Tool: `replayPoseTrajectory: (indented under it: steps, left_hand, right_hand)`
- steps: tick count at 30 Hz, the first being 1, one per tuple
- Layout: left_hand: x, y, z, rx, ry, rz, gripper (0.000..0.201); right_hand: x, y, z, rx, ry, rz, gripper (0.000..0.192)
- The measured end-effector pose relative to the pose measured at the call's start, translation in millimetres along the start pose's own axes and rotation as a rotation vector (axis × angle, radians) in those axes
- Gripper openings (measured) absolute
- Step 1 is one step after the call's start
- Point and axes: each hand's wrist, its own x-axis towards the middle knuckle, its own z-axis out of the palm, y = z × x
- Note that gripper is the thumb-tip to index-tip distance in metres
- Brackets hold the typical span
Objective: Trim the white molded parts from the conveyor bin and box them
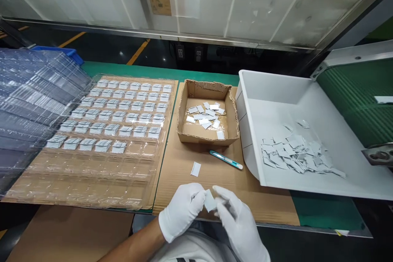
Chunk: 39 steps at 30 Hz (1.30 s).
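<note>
Far beyond your fingers (223, 193) you see two sockets (180, 53), and, more to the left, yellow floor lines (138, 52).

Ahead and left of the left hand's (182, 211) fingers, bare cardboard (176, 168) leaves a low passage. Straight ahead of them lies a flat white piece (195, 168), then the box's (205, 139) upright wall. Before the right hand's (241, 225) fingers lies a cutter (226, 159); the bin (246, 131) wall blocks beyond, rightward.

The gloved left hand (183, 209) pinches a small pale piece (210, 201) beside the right hand (241, 222).
</note>
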Motion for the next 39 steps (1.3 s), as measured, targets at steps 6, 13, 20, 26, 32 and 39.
replayPoseTrajectory:
  steps: [6, 13, 20, 26, 32, 39]
  left_hand:
    - [8, 6, -11.9, 0.207, -0.222, 0.039, 0.052]
    - [2, 1, -11.0, 0.185, -0.139, -0.066, 0.046]
    - [11, -7, -28.2, 0.380, 0.292, -0.139, 0.032]
    - [2, -19, -17.1, 0.646, 0.399, -0.117, 0.015]
    - [35, 3, -15.0, 0.854, 0.435, -0.343, 0.026]
    - [45, 7, -27.4, 0.800, 0.285, -0.365, 0.016]
  right_hand:
    - [8, -4, -10, -0.350, -0.237, -0.173, 0.043]
    - [14, 3, -6, -0.647, -0.252, -0.246, 0.008]
    - [33, 29, 8, -0.857, 0.056, -0.271, 0.019]
    - [17, 19, 21, -0.807, -0.086, -0.232, 0.046]
    - [22, 8, 34, -0.768, -0.111, -0.038, 0.021]
    - [22, 5, 21, -0.400, -0.247, 0.086, 0.012]
